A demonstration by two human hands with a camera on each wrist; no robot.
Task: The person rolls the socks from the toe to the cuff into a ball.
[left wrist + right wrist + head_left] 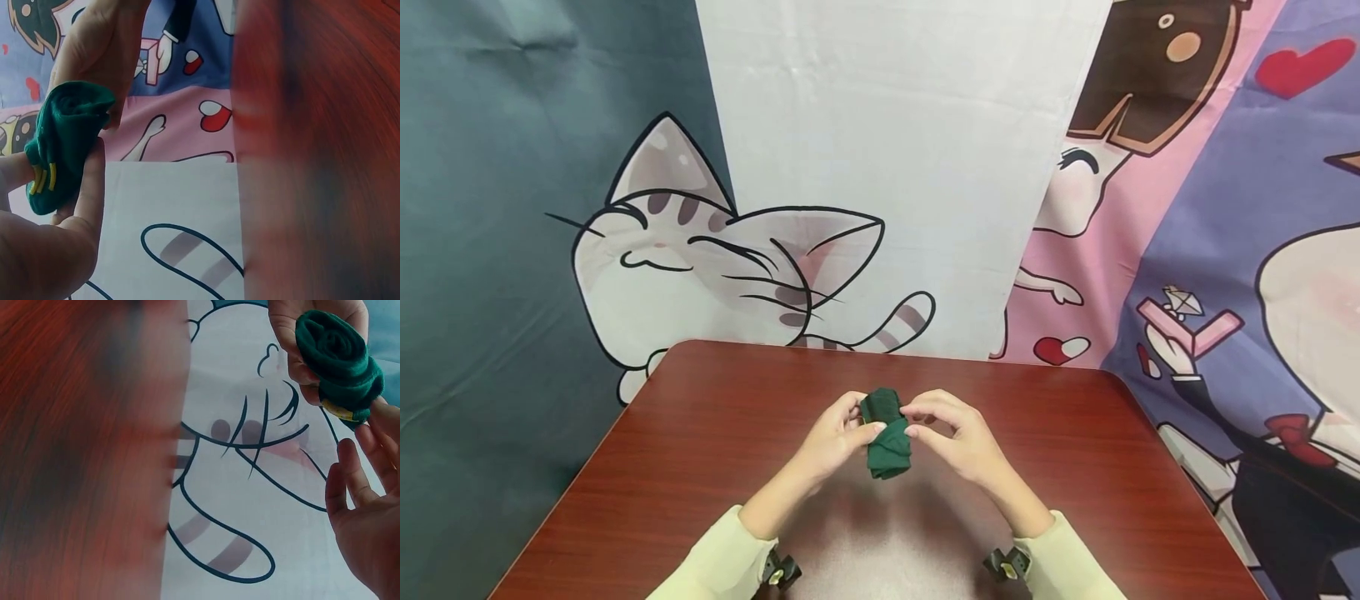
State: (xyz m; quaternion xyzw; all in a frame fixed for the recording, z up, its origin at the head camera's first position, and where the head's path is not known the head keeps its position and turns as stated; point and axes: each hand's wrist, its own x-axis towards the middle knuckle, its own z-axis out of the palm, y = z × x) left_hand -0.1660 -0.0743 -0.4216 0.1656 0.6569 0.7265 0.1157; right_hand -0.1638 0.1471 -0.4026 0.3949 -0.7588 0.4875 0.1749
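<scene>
A dark green sock (889,450), rolled into a tight bundle, is held up over the table between both hands. The spiral of its roll shows at one end in the right wrist view, and yellow marks run along its side in the left wrist view. My left hand (831,437) grips the bundle from the left, thumb across its front and fingers behind. From the right, my right hand (955,433) pinches at the roll's edge with thumb and forefinger. Other fingers of the right hand (369,519) stand out loosely below the sock (340,356).
Under the hands lies a reddish-brown wooden table (737,400) with rounded far corners. Behind it hangs a printed cloth backdrop (887,125) with a cartoon cat and other figures. Pale sleeves (722,554) and small dark wrist cameras (781,571) are at the near edge.
</scene>
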